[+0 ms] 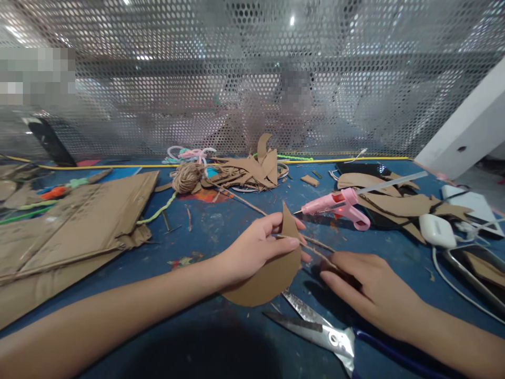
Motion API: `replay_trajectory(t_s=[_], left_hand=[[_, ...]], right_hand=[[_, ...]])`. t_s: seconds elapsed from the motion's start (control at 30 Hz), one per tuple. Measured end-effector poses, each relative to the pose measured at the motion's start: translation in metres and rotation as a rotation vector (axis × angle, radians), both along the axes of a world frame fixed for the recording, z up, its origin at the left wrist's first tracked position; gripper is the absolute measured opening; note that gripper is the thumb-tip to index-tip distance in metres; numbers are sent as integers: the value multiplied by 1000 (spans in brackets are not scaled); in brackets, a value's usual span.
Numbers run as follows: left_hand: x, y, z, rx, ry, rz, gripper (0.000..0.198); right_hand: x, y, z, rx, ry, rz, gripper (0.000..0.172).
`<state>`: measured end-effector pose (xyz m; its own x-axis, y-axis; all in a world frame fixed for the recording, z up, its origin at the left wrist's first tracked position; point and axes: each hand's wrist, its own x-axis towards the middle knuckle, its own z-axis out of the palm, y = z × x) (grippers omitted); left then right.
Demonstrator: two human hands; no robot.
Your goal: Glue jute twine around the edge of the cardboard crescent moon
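My left hand (263, 247) grips a rounded cardboard cutout (272, 279) with a pointed tip, the thumb pressing twine against its face. Brown twine (240, 200) runs from the ball of twine (188, 177) at the back to the cutout, and its strands stretch across to the right. My right hand (363, 284) pinches those strands a short way from the cutout. Below the hands lie scissors (333, 337) with parted blades, their dark blue handles partly under my right forearm. A pink glue gun (335, 205) rests behind my right hand, a clear glue stick jutting from its back.
Large cardboard sheets (79, 226) cover the left side. Cardboard scraps (252, 171) are heaped at the back near coloured pipe cleaners (189, 154). On the right are more cutouts, a white earbud case (437, 230), a phone (479, 273) and cables. A perforated metal screen (177, 95) stands behind.
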<state>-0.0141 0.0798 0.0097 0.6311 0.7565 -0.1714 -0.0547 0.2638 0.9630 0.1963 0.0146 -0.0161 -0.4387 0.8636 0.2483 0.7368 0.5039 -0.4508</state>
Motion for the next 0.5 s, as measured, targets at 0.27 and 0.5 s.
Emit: replay_trajectory(t_s=[0.27,0.5], left_hand=[[-10,2,19,444,311,64,13],[-11,-3,28,536,287,100,14]], right_hand=[[2,5,8,279,-1,-28,35],[-28,22,36,582,7,77,17]])
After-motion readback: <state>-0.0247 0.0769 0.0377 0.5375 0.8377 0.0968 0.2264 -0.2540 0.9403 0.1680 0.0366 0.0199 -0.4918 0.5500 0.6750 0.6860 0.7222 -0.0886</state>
